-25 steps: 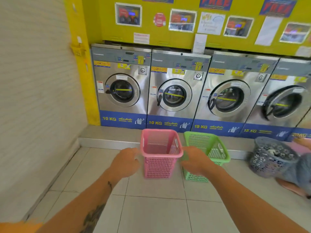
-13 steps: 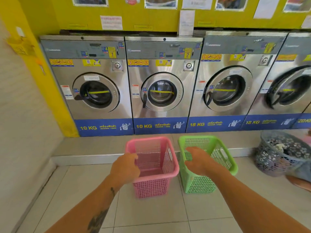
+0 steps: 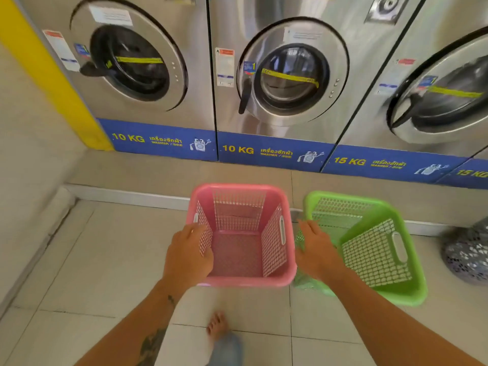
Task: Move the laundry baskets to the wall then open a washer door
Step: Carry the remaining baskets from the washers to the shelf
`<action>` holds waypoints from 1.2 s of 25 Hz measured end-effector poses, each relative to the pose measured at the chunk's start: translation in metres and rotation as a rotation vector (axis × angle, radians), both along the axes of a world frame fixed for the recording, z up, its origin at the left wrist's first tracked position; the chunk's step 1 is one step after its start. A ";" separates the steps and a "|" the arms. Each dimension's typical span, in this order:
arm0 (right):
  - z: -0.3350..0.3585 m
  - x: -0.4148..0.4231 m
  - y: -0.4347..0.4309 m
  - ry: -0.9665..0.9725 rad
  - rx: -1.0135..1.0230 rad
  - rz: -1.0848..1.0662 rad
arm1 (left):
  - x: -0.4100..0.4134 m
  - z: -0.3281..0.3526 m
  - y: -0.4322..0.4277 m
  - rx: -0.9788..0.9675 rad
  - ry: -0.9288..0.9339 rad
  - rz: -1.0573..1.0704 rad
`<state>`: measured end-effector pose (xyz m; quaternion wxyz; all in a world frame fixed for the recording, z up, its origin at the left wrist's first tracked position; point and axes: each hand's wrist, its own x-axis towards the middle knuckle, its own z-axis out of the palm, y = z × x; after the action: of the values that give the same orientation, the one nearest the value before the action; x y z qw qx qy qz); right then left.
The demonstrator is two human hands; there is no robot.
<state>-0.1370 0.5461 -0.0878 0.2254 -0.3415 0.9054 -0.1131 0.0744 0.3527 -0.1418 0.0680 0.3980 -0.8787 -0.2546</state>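
An empty pink laundry basket [image 3: 239,187] stands on the tiled floor in front of the washers. My left hand [image 3: 187,257] grips its near left rim, fingers curled over the edge. Right beside it an empty green laundry basket [image 3: 413,262] sits tilted, and my right hand [image 3: 317,252] holds its left rim. Behind them stand steel front-loading washers. The left 10 KG door [image 3: 132,62], the middle 10 KG door [image 3: 290,75] and a 15 KG door [image 3: 443,96] are all closed, each with a dark handle on its left side.
A pale side wall [image 3: 26,180] runs along the left, with a yellow post at its corner. The washers stand on a raised step [image 3: 158,175]. A grey basket of clothes [image 3: 467,254] sits at the far right. My bare foot [image 3: 217,326] is below the pink basket.
I have moved closer to the washers and look further down. Both hands have closed on the basket rims, and the green basket has tipped.
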 end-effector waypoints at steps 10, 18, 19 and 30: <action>-0.232 -0.092 -0.090 0.035 0.028 -0.139 | -0.054 -0.213 -0.135 -0.001 -0.083 0.113; -0.254 -0.099 -0.101 0.073 -0.076 -0.230 | -0.050 -0.235 -0.144 0.091 -0.024 0.180; -0.250 -0.100 -0.099 0.083 -0.083 -0.219 | -0.051 -0.227 -0.144 0.097 -0.024 0.192; -0.055 -0.065 -0.070 0.167 -0.232 0.011 | 0.035 -0.002 -0.065 0.008 0.015 0.433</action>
<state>-0.2023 0.4759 -0.1423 0.1087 -0.3786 0.9000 -0.1868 0.1091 0.2879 -0.1437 0.1261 0.5757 -0.7712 -0.2405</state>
